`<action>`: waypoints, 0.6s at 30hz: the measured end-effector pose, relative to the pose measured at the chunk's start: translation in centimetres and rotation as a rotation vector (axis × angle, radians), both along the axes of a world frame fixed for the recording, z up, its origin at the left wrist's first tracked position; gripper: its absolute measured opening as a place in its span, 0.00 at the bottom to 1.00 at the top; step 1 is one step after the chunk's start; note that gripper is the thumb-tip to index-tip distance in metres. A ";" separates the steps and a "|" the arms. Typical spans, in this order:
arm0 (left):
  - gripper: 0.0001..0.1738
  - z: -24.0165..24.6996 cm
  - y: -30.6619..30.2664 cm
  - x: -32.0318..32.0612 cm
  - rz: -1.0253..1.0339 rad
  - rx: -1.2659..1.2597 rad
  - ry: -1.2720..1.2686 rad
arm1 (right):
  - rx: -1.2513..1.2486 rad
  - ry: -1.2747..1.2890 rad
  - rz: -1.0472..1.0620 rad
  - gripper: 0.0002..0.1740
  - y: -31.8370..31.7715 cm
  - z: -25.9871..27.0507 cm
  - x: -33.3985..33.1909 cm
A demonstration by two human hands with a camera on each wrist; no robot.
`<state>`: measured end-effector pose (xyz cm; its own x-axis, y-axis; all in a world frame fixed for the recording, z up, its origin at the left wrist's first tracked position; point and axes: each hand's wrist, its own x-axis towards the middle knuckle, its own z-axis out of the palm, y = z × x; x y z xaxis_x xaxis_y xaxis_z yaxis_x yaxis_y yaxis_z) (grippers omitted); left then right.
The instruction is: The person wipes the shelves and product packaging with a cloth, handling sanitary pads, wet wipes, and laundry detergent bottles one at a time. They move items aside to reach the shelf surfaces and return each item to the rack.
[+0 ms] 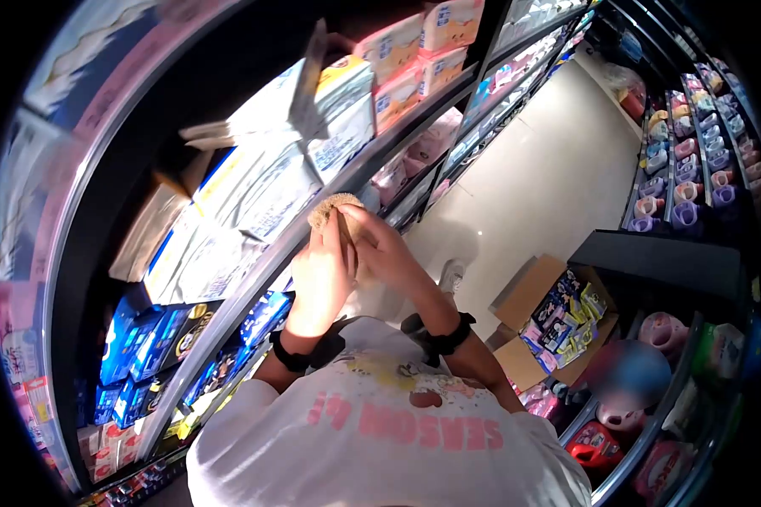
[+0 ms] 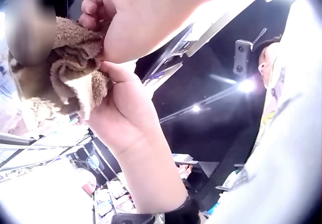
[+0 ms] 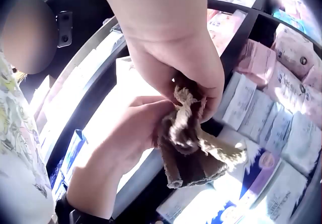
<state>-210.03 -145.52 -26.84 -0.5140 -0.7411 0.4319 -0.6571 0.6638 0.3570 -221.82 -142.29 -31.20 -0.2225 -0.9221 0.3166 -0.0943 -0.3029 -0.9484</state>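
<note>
A bunched brown, fuzzy cloth [image 1: 334,211] is held between both hands in front of the shelf edge. The left hand [image 1: 323,264] grips it from the left and the right hand [image 1: 378,245] from the right, close together. In the left wrist view the crumpled cloth [image 2: 75,80] hangs from the fingers of both hands. The right wrist view shows the right hand [image 3: 191,78] curled round the cloth's upper part, the left hand [image 3: 133,133] pinching its side, and a loose flap [image 3: 193,168] spreading below. Some fingertips are hidden in the folds.
White packs [image 1: 258,186] and pink packs [image 1: 397,63] stand on the shelf at left, with blue packs [image 1: 148,338] lower down. An open carton [image 1: 524,359] of small packets is on the right, beside shelves with bottles [image 1: 596,444]. The pale floor [image 1: 541,160] runs ahead.
</note>
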 end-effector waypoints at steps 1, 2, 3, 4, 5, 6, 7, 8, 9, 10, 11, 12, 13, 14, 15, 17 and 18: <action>0.21 0.1 -0.2 -1.7 -0.038 0.042 -0.055 | 0.030 0.053 -0.037 0.26 -0.2 -0.4 -1.9; 0.21 -0.4 -0.7 -3.7 -0.061 0.122 -0.113 | 0.100 0.173 -0.057 0.25 -0.8 -2.0 -4.1; 0.21 -1.4 -1.4 -5.6 -0.060 0.217 -0.160 | 0.045 0.196 -0.078 0.25 -1.2 -2.8 -5.8; 0.21 -1.9 -2.0 -7.8 -0.056 0.308 -0.196 | -0.016 0.228 -0.095 0.25 -1.7 -3.2 -8.0; 0.21 -2.1 -2.0 -9.8 -0.025 0.246 -0.064 | -0.059 0.242 -0.091 0.25 -1.8 -3.3 -10.4; 0.20 -1.8 -2.0 -11.6 -0.040 0.196 0.048 | -0.109 0.253 -0.097 0.25 -1.9 -2.1 -12.5; 0.20 -1.0 -2.8 -14.0 -0.077 0.151 0.091 | -0.208 0.246 -0.114 0.26 -2.3 -1.2 -14.8; 0.20 -0.2 -2.3 -15.8 -0.104 0.135 0.131 | -0.163 0.211 -0.073 0.26 -2.0 -0.4 -17.4; 0.19 0.5 -2.5 -17.8 -0.108 0.145 0.114 | -0.092 0.158 -0.067 0.25 -1.6 1.0 -19.5; 0.19 1.5 -2.8 -20.0 -0.136 0.209 0.159 | -0.027 0.111 -0.061 0.25 -1.7 2.3 -21.8; 0.20 1.6 -3.2 -22.0 -0.126 0.140 0.161 | -0.056 0.182 -0.070 0.25 -2.2 3.0 -24.1; 0.21 1.8 -3.9 -23.9 -0.119 0.061 0.159 | -0.043 0.204 -0.086 0.26 -2.5 3.8 -25.8; 0.22 1.7 -4.5 -25.9 -0.093 0.052 0.149 | -0.063 0.250 -0.090 0.26 -3.2 3.7 -27.5; 0.23 1.5 -5.1 -27.8 -0.063 0.048 0.135 | -0.077 0.292 -0.091 0.26 -4.0 3.3 -29.2; 0.24 1.0 -5.6 -29.5 -0.064 0.047 0.148 | -0.008 0.301 -0.093 0.27 -4.5 3.2 -30.5; 0.25 0.5 -6.5 -32.2 -0.060 0.008 0.118 | 0.042 0.287 -0.120 0.27 -5.5 3.0 -32.5; 0.25 -0.1 -7.0 -33.3 -0.071 -0.052 0.120 | 0.044 0.299 -0.147 0.26 -5.9 3.2 -33.3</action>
<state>-243.37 -152.47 -26.93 -0.5067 -0.6798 0.5302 -0.5626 0.7267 0.3941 -255.12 -148.21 -27.97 -0.2575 -0.9013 0.3483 -0.4097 -0.2247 -0.8841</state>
